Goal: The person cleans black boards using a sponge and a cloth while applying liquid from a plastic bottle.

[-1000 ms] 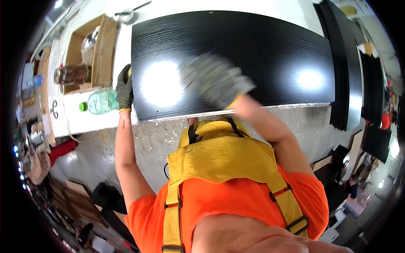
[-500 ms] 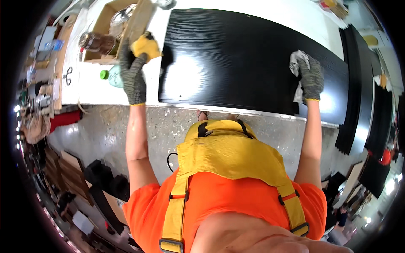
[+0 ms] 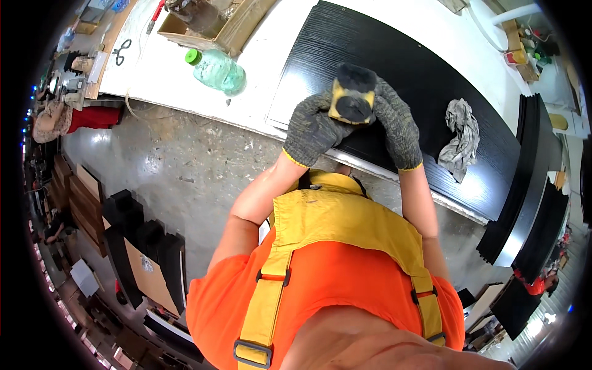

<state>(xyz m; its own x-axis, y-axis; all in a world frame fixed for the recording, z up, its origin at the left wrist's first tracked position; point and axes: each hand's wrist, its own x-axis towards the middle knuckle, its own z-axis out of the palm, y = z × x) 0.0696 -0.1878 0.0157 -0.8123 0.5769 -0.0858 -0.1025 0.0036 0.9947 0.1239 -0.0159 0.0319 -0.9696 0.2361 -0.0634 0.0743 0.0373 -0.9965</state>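
My left hand (image 3: 313,128) and my right hand (image 3: 398,122), both in dark grey knit gloves with yellow cuffs, are close together over the near edge of a black wood-grain panel (image 3: 364,40). Between them they grip a yellow sponge (image 3: 336,106) blotched with black, one hand closed on each side. Some of the fingertips are hidden behind it. On the panel, to the right of my right hand, lies a crumpled grey rag (image 3: 460,139), touched by neither hand. The panel rests on a white worktable (image 3: 256,92).
Left of the panel a clear bottle with a green cap (image 3: 217,71) lies on its side. Beyond it stand a cardboard box (image 3: 237,34) with a jar and black scissors (image 3: 122,52). More black panels (image 3: 531,179) are stacked at the right end. Dark boards (image 3: 151,253) stand on the floor behind left.
My right hand has let go of the rag and moved left to the sponge. My left hand has brought the sponge rightward from beside the box. The view has turned.
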